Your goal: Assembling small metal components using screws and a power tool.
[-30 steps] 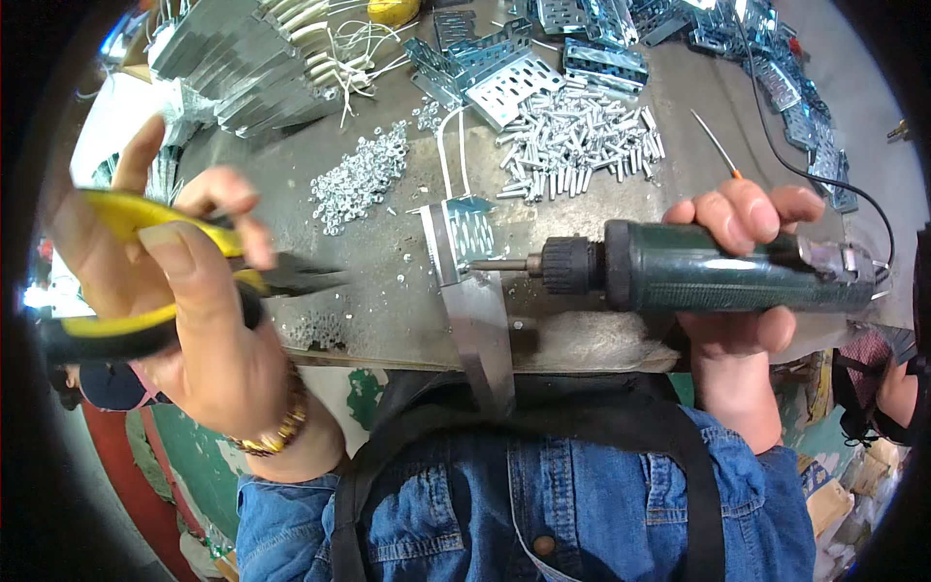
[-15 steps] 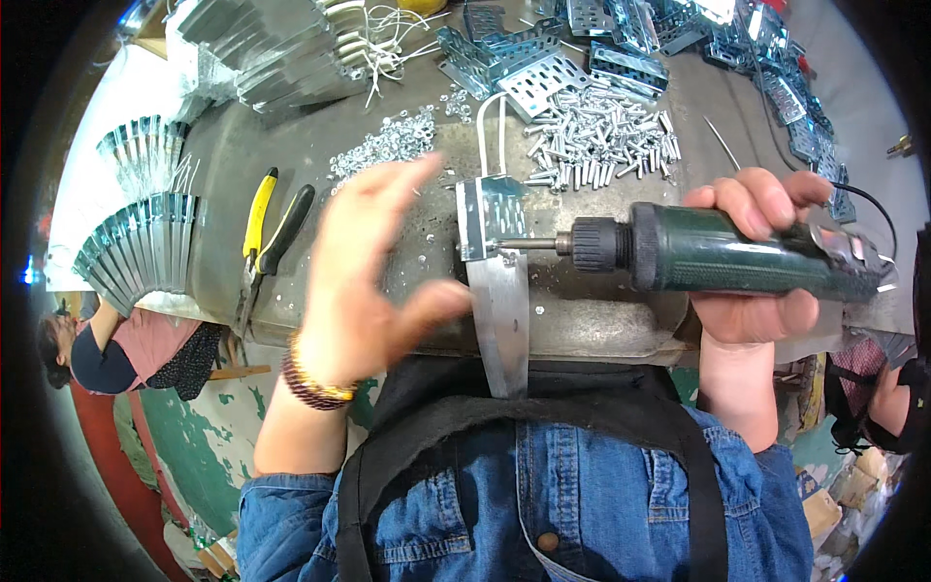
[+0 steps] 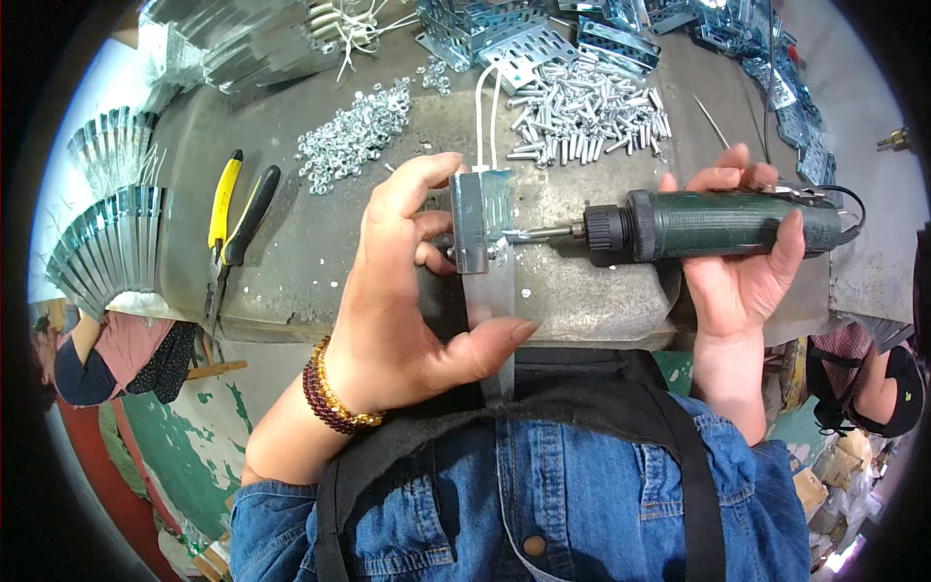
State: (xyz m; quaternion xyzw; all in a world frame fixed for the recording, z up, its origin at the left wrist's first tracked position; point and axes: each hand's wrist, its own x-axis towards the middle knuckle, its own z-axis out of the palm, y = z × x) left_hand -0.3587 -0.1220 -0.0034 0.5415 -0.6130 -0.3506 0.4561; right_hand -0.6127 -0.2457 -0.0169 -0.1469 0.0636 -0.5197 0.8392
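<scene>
Metal bracket (image 3: pixel 482 233) sitting at tabletop (image 3: pixel 320 242) front edge; left hand (image 3: pixel 407 291) gripping it. Right hand (image 3: pixel 742 267) wrapping around green power driver (image 3: pixel 718 225), bit touching bracket. Yellow-handled pliers (image 3: pixel 231 218) lying well left; loose nuts (image 3: pixel 354 136) and bolts (image 3: pixel 592 107) lying behind.

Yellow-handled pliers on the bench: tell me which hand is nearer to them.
Left. The left hand grips the metal bracket, just right of the pliers; the right hand holds the green driver, farther right.
</scene>
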